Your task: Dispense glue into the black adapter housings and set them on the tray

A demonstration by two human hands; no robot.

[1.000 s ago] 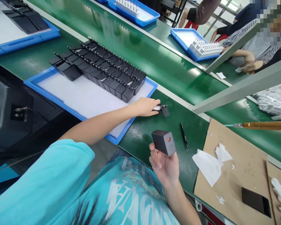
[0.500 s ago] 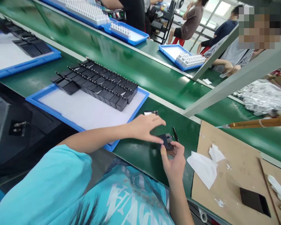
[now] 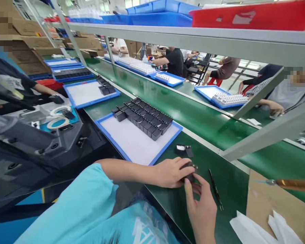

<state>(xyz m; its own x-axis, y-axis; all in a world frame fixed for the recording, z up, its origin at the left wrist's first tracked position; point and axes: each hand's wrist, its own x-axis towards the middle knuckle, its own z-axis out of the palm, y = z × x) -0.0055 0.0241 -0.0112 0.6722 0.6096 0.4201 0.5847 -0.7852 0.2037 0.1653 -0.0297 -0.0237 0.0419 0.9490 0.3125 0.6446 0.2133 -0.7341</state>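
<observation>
Between my two hands is a small black power adapter (image 3: 190,177) with metal pins at its far end, mostly covered by fingers. My left hand (image 3: 171,172) closes over its left side and top. From the right and below, my right hand (image 3: 202,200) grips it with thumb and fingers. Just beyond lies a black part with a white patch (image 3: 181,148), next to a flat black piece (image 3: 188,151). Dark tweezers (image 3: 215,189) rest on the green bench to the right of my right hand.
A blue-rimmed tray (image 3: 165,146) with rows of black adapters (image 3: 144,117) stands at the left. White cloths (image 3: 251,228) lie on cardboard (image 3: 259,196) at the right, below an orange-brown dispenser (image 3: 295,185). A slanted metal post (image 3: 264,139) rises behind. A co-worker's hand (image 3: 57,98) is far left.
My left hand, spread with its fingertips at the adapter before, has closed over it. My right hand still holds it. The view has lifted and swung left, showing the shelf and more trays.
</observation>
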